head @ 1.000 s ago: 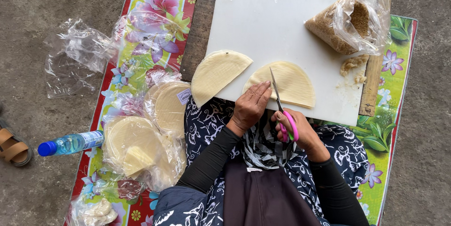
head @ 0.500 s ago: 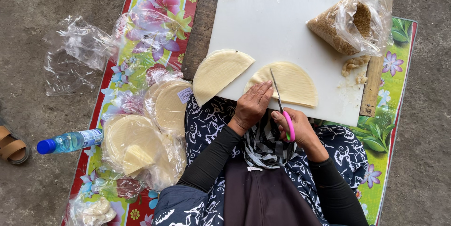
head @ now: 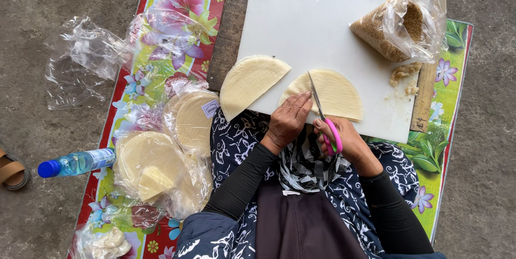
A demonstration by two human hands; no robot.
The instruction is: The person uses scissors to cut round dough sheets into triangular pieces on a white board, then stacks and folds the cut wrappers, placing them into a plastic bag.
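Note:
A white cutting board [head: 312,17] lies in front of me on a floral mat. Two pale half-round dough wrappers rest on its near edge: one at the left [head: 248,82], one in the middle [head: 336,93]. My left hand [head: 287,119] presses down on the near left part of the middle wrapper. My right hand [head: 344,139] grips pink-handled scissors [head: 321,111], whose blades point away from me across that wrapper, just right of my left fingers.
A clear bag of brown crumbly filling [head: 403,25] lies at the board's far right, with crumbs [head: 403,73] beside it. Bagged round wrappers [head: 161,157] sit on the mat [head: 177,1] at my left. A blue-capped water bottle [head: 75,163], empty plastic bags [head: 80,60] and a sandal [head: 12,170] lie on the concrete.
Both hands stay on the middle wrapper with the scissors. Nothing has visibly moved apart from a slight shift of the view.

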